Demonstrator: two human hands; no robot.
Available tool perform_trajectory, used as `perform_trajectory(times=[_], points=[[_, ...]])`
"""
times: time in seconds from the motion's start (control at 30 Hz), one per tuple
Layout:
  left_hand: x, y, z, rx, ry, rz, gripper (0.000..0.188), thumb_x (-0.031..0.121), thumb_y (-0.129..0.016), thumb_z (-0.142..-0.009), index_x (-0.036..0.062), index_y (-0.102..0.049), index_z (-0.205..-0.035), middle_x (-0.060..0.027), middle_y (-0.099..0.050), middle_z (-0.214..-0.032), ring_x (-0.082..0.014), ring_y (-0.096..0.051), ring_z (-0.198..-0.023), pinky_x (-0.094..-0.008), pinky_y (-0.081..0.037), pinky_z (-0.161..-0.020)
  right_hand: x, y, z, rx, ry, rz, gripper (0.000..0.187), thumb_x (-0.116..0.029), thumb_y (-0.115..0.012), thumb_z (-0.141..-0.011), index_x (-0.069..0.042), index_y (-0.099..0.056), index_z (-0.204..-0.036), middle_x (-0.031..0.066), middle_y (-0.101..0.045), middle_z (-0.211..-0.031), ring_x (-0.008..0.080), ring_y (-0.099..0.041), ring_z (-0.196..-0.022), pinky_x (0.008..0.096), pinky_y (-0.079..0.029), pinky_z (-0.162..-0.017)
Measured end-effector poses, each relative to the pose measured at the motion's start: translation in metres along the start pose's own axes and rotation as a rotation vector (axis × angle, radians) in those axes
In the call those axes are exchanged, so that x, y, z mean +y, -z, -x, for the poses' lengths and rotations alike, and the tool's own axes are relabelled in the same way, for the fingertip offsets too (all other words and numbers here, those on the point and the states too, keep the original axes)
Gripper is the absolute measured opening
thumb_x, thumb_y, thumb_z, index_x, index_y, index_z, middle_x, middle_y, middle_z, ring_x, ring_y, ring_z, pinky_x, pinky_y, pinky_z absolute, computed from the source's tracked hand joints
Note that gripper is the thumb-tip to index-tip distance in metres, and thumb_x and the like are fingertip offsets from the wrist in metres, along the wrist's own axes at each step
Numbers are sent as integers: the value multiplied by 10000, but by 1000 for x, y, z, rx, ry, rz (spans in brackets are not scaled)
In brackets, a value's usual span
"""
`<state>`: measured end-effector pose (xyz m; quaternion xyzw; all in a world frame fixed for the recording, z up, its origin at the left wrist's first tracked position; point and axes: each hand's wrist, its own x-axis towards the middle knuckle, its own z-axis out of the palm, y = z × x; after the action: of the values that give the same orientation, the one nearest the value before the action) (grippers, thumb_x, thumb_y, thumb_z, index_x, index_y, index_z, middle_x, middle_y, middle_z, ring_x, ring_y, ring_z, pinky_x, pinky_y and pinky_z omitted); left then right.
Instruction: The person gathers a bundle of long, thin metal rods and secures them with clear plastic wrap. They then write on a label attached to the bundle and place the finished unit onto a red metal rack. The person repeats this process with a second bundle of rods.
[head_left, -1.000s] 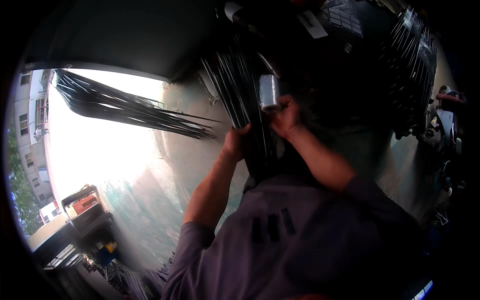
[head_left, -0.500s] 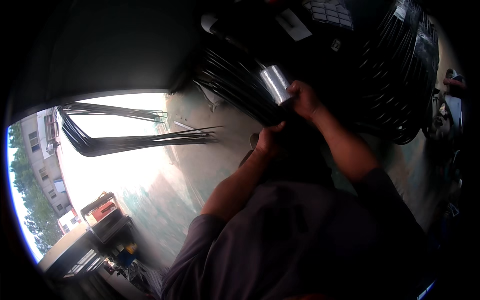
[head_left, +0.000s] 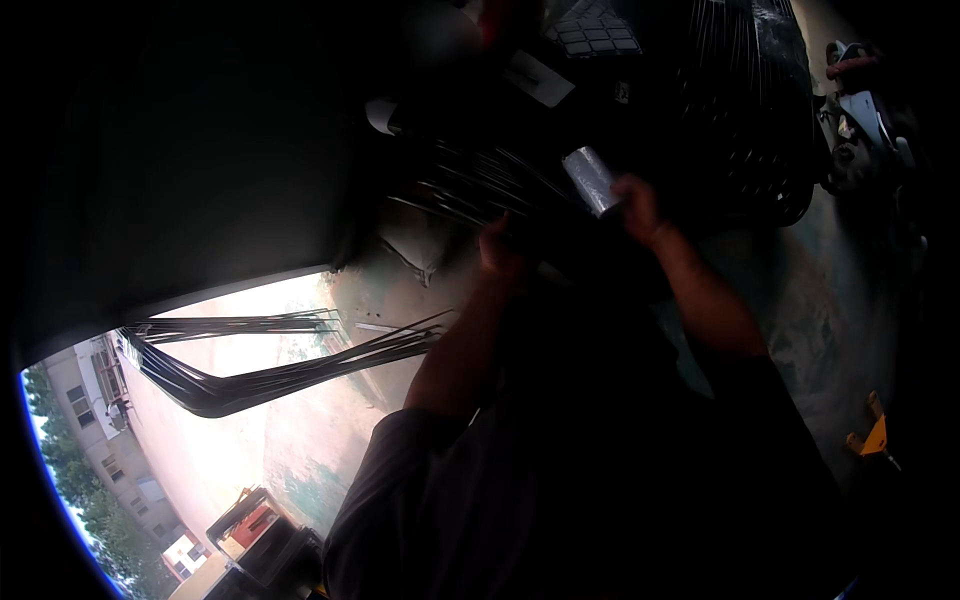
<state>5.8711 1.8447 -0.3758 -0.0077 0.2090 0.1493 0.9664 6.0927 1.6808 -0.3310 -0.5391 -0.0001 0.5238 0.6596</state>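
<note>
My right hand [head_left: 640, 208] is closed round the near end of a shiny silvery roll of plastic wrapping film [head_left: 590, 180], tilted above the dark work area. To its left, my left hand [head_left: 500, 250] is closed at the near edge of a bundle of thin black metal rods [head_left: 480, 180]. Deep shadow hides most of its fingers and the rods under them. The bundle stretches away from my hands toward the upper left.
More bent black rods [head_left: 215, 395] stand at the left against the bright doorway. A large rod bundle [head_left: 745, 150] rises at the upper right, partly film-wrapped. A pale sack [head_left: 412, 248] is below the rods. Farther right are a scooter [head_left: 860, 120] and a yellow object [head_left: 874, 435].
The view has swung and darkened. The film roll and my right hand have moved slightly right of the bundle; my left hand has shifted left and farther along the rods.
</note>
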Motion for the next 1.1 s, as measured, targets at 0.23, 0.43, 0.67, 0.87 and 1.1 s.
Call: perform_trajectory(times=[0.23,0.43,0.67,0.87,1.1], points=[[-22,-27,-48,34,-3,-33,448,264,-488,-1088,36,-552,-1469,-168,-614,-1456,-363,-560,-1370,-520,-409,-1218,-32,11,-34,-41,132,286,280,-364,-655,-884,-98,-708,-954,43,-659,-976,170,-599,-906,333,-480,-865],[-6,-27,-34,-109,11,-95,470,227,-633,-1039,49,-569,-1469,-144,-627,-1451,-354,-559,-1372,-509,-371,-1255,-39,24,-52,-33,115,342,293,-334,-642,-913,-86,-717,-1050,53,-662,-1012,187,-619,-1006,329,-487,-938],[37,-24,-34,19,289,-207,521,239,-694,-1007,64,-561,-1480,-126,-628,-1446,-347,-551,-1379,-539,-346,-1261,-27,31,-55,116,125,334,419,-421,-647,-883,-66,-722,-1093,94,-661,-1108,223,-611,-1030,361,-467,-948],[59,-23,-16,45,330,-489,563,328,-730,-1008,64,-546,-1470,-149,-635,-1393,-316,-607,-1275,-520,-441,-1148,-66,-27,-5,280,185,407,699,-411,-627,-899,30,-560,-1437,200,-643,-1295,310,-635,-1170,416,-475,-1070],[89,-96,31,89,235,-1062,612,348,-739,-1013,64,-500,-1500,-176,-622,-1409,-315,-638,-1246,-496,-526,-1033,-56,-61,26,-240,153,-392,768,-427,-569,-936,125,-492,-1464,306,-656,-1191,377,-695,-1020,564,-613,-845]])
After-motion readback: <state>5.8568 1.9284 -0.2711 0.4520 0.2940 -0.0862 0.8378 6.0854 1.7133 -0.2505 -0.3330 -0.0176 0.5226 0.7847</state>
